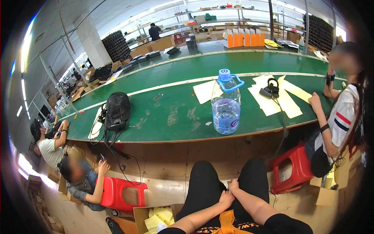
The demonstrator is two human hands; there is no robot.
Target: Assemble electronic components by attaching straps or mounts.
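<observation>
Head view: I'm sitting with my left hand (pixel 226 198) and right hand (pixel 233 184) resting together between my knees, fingers loosely curled against each other, neither holding anything. Nearest item is the orange cloth (pixel 228 223) on my lap, just below both hands, not touching as far as I can tell. Risk, judging from here: lifting arms fast could bump the big water bottle (pixel 225 103) standing close to the near edge of the green conveyor table (pixel 171 117), tipping it off. Black cable (pixel 283 128) is hanging over that edge by the red stool (pixel 294 167); it could snag. Open room lies between my knees and the table edge; a seated person crowds the right.
</observation>
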